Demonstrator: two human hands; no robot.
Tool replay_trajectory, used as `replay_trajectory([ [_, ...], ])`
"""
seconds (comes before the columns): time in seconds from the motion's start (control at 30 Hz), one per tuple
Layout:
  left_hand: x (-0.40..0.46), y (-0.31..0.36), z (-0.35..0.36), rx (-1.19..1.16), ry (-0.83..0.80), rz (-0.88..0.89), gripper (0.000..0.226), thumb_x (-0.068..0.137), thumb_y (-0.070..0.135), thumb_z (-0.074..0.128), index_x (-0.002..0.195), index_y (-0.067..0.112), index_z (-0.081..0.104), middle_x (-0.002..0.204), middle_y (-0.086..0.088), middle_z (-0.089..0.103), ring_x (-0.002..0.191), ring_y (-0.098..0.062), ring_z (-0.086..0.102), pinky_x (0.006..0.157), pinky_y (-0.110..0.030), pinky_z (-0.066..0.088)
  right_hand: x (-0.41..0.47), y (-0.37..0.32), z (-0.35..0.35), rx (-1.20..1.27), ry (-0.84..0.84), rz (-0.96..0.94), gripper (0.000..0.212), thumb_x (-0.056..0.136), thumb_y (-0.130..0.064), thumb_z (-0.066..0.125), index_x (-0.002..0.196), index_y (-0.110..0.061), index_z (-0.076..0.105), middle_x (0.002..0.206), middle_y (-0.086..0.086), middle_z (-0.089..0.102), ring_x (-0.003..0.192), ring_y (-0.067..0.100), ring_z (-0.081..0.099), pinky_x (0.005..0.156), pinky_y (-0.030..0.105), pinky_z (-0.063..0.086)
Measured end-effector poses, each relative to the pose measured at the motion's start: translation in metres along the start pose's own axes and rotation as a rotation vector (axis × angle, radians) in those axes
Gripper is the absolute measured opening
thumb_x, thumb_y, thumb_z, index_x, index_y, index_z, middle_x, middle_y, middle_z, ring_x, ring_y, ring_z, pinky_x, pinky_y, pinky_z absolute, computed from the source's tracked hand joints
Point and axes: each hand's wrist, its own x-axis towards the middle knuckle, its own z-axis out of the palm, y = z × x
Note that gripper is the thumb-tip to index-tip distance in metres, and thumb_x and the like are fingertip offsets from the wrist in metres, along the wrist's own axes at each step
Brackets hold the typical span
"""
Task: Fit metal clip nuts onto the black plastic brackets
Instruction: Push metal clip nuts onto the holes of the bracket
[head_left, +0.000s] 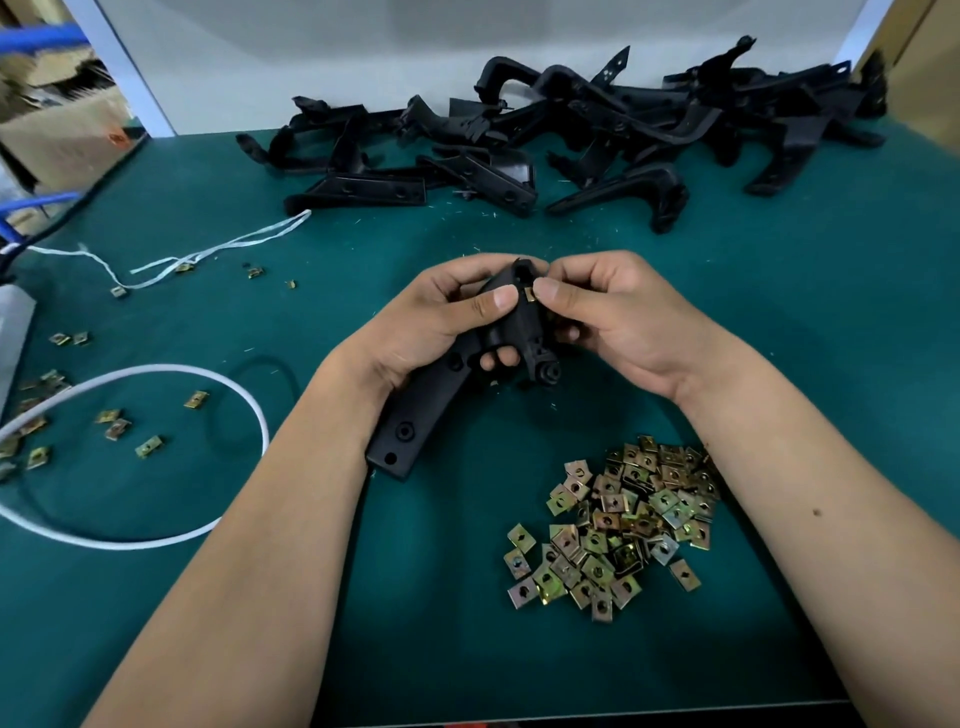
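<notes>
Bracket (415, 410), black plastic: gripped in left hand (441, 322); clip nut (530, 295) pinched by right hand (608, 317) at far end.

Bright even overhead light, soft shadows, wide-angle edge distortion

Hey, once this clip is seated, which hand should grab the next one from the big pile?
Right. The right hand only pinches the small brass-coloured metal clip nut, and the heap of clip nuts lies under its forearm. The left hand grips the black plastic bracket.
</notes>
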Motion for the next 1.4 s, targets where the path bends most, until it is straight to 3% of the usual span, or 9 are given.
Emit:
replay_trajectory([
  [0.3,0.002,-0.004,0.006,0.058,0.131,0.013,0.042,0.092,0.018,0.066,0.132,0.007,0.063,0.091,-0.012,0.073,0.06,-0.021,0.066,0.051,-0.024,0.053,0.002,0.007,-0.001,-0.025,0.15,-0.002,0.01,0.094,-0.008,0.068,0.086,-0.003,0.072,0.073,0.003,0.066,0.058,0.004,0.055,0.053,0.016,0.04],
  [0.5,0.007,-0.005,0.006,0.042,0.315,0.05,0.016,0.102,0.01,0.059,0.113,0.001,0.064,0.079,-0.011,0.07,0.058,-0.018,0.065,0.053,-0.023,0.054,0.007,0.013,-0.003,-0.197,0.227,-0.061,0.025,0.1,-0.027,0.066,0.093,-0.006,0.078,0.078,0.014,0.071,0.067,0.017,0.061,0.059,0.028,0.05],
  [0.63,0.007,0.0,-0.008,-0.296,0.574,0.027,0.014,0.104,0.018,0.057,0.096,0.008,0.06,0.078,-0.008,0.071,0.065,-0.019,0.064,0.057,-0.021,0.054,0.007,0.017,-0.013,-0.567,0.315,-0.106,0.018,0.101,-0.026,0.063,0.097,-0.02,0.08,0.08,-0.009,0.073,0.073,0.0,0.062,0.068,0.017,0.046],
  [0.73,0.004,0.006,-0.023,-0.542,0.616,-0.013,0.014,0.103,0.023,0.059,0.095,0.011,0.058,0.082,-0.007,0.068,0.069,-0.017,0.061,0.06,-0.02,0.05,0.006,0.017,-0.01,-0.815,0.245,-0.168,0.012,0.097,-0.024,0.07,0.104,-0.024,0.08,0.092,-0.014,0.072,0.086,-0.001,0.064,0.077,0.013,0.043],
  [0.9,0.0,0.006,-0.028,-0.625,0.549,-0.002,0.01,0.096,0.015,0.065,0.094,0.011,0.056,0.085,-0.003,0.059,0.07,-0.01,0.055,0.06,-0.016,0.044,0.011,0.021,0.008,-1.145,0.118,-0.195,0.038,0.097,-0.038,0.067,0.135,-0.03,0.066,0.116,-0.005,0.057,0.105,0.014,0.054,0.089,0.033,0.047],
  [1.0,-0.002,0.005,-0.026,-0.603,0.466,-0.002,0.009,0.094,0.01,0.066,0.095,0.01,0.057,0.086,-0.002,0.056,0.068,-0.007,0.053,0.059,-0.014,0.045,0.013,0.019,0.013,-1.284,0.104,-0.216,0.034,0.099,-0.033,0.065,0.133,-0.031,0.067,0.12,-0.007,0.057,0.113,0.019,0.052,0.092,0.041,0.05],
  [1.13,-0.002,0.003,-0.019,-0.504,0.422,-0.012,0.007,0.084,0.005,0.069,0.081,0.011,0.069,0.077,-0.002,0.06,0.065,-0.01,0.055,0.055,-0.015,0.046,0.013,0.018,0.008,-1.187,0.148,-0.256,0.011,0.093,-0.018,0.074,0.104,-0.02,0.077,0.099,-0.005,0.064,0.09,0.014,0.06,0.083,0.037,0.053],
  [1.27,-0.003,0.001,-0.014,-0.396,0.333,-0.039,0.012,0.081,0.0,0.067,0.088,0.007,0.061,0.079,-0.005,0.058,0.064,-0.011,0.054,0.055,-0.015,0.042,0.006,0.016,-0.001,-0.839,0.331,-0.253,0.009,0.092,-0.011,0.074,0.094,-0.018,0.069,0.085,-0.01,0.068,0.073,0.003,0.063,0.071,0.017,0.052],
  [1.4,-0.004,0.002,-0.01,-0.253,0.26,-0.05,0.019,0.079,-0.001,0.067,0.094,0.005,0.057,0.083,-0.01,0.055,0.061,-0.011,0.052,0.055,-0.016,0.041,-0.001,0.013,-0.004,-0.353,0.324,-0.227,0.011,0.094,-0.005,0.071,0.102,-0.012,0.069,0.079,0.003,0.074,0.061,0.015,0.062,0.061,0.027,0.054],
])
